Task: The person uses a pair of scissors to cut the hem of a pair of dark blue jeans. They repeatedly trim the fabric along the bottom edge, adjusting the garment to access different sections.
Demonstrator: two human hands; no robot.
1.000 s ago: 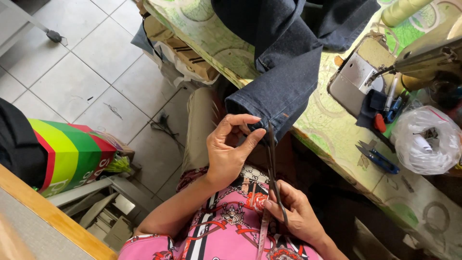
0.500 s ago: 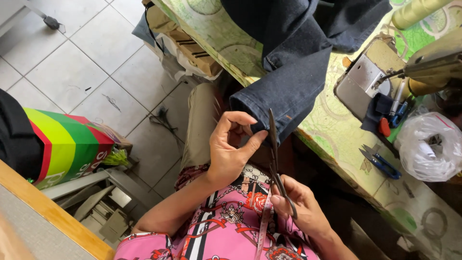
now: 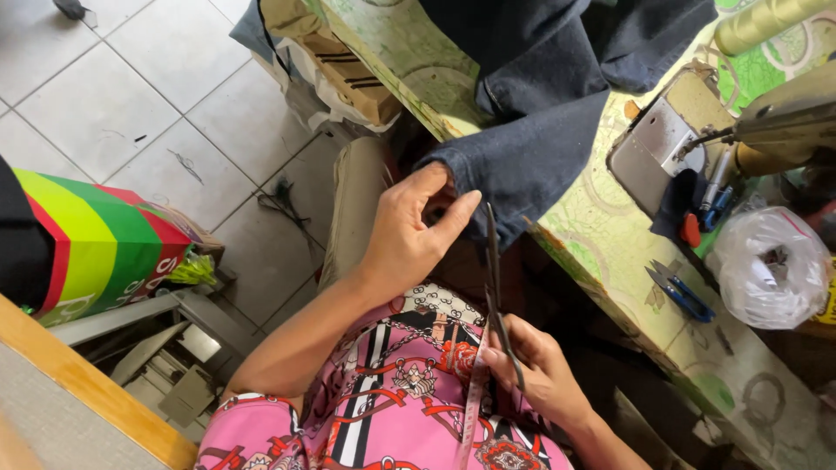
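**Denim hem held for trimming at the sewing table edge**

Far left, a striped green, yellow and red bag (image 3: pixel 96 235) stands on the white tiled floor (image 3: pixel 113 96), with thread scraps nearby. The left hand (image 3: pixel 409 239) pinches the hem of the dark denim trouser leg (image 3: pixel 531 165), thumb and forefinger closed on the cloth where it hangs over the near edge of the table. The right hand (image 3: pixel 540 374) grips long scissors (image 3: pixel 496 296), blades pointing up beside the hem. For a clean cut, in my judgement, the hem should stay taut and the blades clear of the pinching fingers. The green patterned table cover (image 3: pixel 409 52) carries a sewing machine (image 3: pixel 740 130), blue thread snips (image 3: pixel 681 292) and a tied plastic bag (image 3: pixel 771 265) at right.
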